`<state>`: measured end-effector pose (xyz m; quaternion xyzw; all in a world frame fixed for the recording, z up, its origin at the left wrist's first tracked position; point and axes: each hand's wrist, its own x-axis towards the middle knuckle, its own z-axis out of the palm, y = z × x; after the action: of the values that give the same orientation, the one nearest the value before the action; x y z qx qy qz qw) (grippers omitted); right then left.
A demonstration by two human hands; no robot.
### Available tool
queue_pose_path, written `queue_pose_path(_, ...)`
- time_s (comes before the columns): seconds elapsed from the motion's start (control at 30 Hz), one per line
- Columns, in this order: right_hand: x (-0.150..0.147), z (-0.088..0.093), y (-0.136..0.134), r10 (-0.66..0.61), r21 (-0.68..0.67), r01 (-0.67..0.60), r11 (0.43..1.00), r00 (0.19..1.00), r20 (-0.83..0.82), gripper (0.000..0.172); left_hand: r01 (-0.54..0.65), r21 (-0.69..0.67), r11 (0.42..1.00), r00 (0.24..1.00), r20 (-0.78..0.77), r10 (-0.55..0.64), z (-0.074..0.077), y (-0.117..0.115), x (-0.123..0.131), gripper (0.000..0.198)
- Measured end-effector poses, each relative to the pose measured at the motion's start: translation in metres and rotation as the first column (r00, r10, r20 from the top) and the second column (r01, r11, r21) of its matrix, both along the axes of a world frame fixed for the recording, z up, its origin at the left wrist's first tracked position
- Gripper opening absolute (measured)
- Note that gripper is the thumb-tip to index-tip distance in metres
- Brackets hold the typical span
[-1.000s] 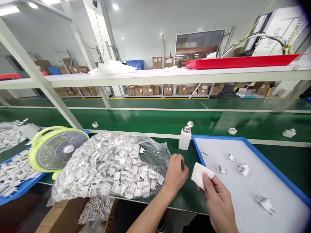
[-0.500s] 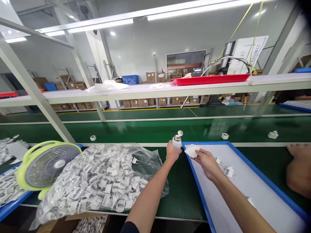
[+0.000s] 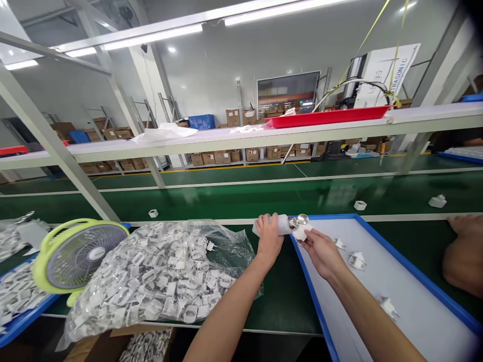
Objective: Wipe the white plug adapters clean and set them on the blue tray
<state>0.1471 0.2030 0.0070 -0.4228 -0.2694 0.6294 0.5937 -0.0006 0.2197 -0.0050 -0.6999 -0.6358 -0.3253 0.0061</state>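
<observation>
My left hand (image 3: 269,240) is wrapped round a white bottle (image 3: 282,224) with an open metal cap, tipped over to the right. The bottle's mouth meets a small white cloth (image 3: 300,233), which my right hand (image 3: 320,251) pinches over the near left edge of a blue-rimmed tray (image 3: 313,294). On the tray's white bottom lie several white plug adapters (image 3: 356,260), to the right of my right hand. Left of my left arm, a clear plastic bag (image 3: 151,274) is spread open, heaped with white plastic plug housings.
A lime-green fan (image 3: 81,259) stands left of the bag. White pieces (image 3: 360,205) sit on the green conveyor belt (image 3: 234,201). A shelf (image 3: 211,143) with a red tray (image 3: 328,117) crosses above it. Another person's arm (image 3: 464,256) rests at the right edge.
My left hand has tilted the bottle from upright to lying sideways, its mouth now against the cloth. The white pieces on the belt have shifted slightly right in view.
</observation>
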Motion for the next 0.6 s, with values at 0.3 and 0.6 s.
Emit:
queue_pose_path(0.3,-0.014,0.005,-0.009,-0.048,-0.048,0.040,0.998,0.980,-0.194,0.032,0.004,0.088,0.996,0.981,-0.196,0.014,0.017,-0.009,-0.009,0.063)
queue_pose_path(0.6,-0.020,0.001,-0.007,-0.045,-0.076,0.025,0.997,0.960,-0.275,0.033,-0.015,0.146,0.989,0.952,-0.300,0.059,0.029,-0.013,-0.013,0.060)
